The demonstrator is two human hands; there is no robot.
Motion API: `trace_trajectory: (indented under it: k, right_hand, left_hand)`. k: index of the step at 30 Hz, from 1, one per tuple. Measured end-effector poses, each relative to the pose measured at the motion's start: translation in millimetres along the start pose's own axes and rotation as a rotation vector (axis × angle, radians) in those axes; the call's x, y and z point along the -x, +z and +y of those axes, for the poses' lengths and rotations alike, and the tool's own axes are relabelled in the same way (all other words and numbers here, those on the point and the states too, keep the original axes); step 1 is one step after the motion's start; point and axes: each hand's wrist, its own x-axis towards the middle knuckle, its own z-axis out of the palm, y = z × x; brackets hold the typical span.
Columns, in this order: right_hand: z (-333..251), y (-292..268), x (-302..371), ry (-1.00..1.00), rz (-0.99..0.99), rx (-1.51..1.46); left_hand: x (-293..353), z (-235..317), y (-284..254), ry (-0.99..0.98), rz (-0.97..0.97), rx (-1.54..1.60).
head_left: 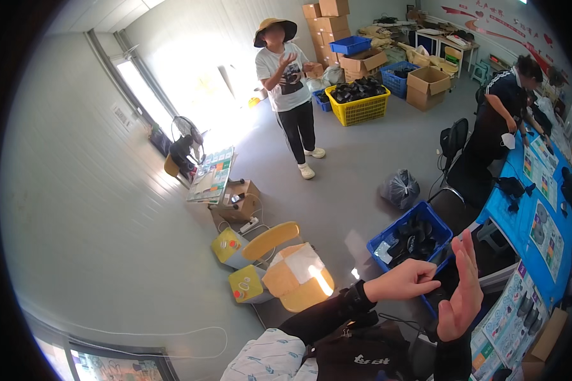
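My left hand point(403, 280) is held up in front of me, fingers curled into a fist, with nothing visible in it. Close to its right, my right hand point(462, 293) stands upright with the fingers stretched and the palm turned towards the fist. Whether the two touch is hard to make out. Dark sleeves cover both forearms, and a black band circles the left wrist. Beneath the hands, on the floor, sits a blue crate point(440, 230) of black parts, partly covered by them. A dark apron point(362, 355) shows below my arms.
A yellow chair point(289, 273) and two yellow-topped containers point(245, 284) stand left. Ahead, a person in a hat point(286, 82) faces me, hands raised. Another person point(505, 95) leans over the blue-covered table point(505, 171) at right. A tied bag point(400, 188) and yellow crate point(359, 113) rest on the floor.
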Motion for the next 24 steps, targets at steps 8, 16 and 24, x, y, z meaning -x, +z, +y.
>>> trace_trajectory:
  k: [8, 16, 24]
  right_hand:
    - [3.8, -3.6, 0.3, -0.021, 0.002, 0.002]
    - [5.8, -5.8, -1.0, -0.034, 0.006, -0.008]
    - [9.0, -7.5, -0.3, -0.028, 0.019, -0.008]
  left_hand:
    - [-1.6, -2.2, 2.3, 0.001, 0.020, 0.010]
    - [-2.5, -2.5, 2.7, -0.004, 0.016, -0.003]
    - [-3.5, -5.9, -1.1, -0.030, 0.010, -0.037]
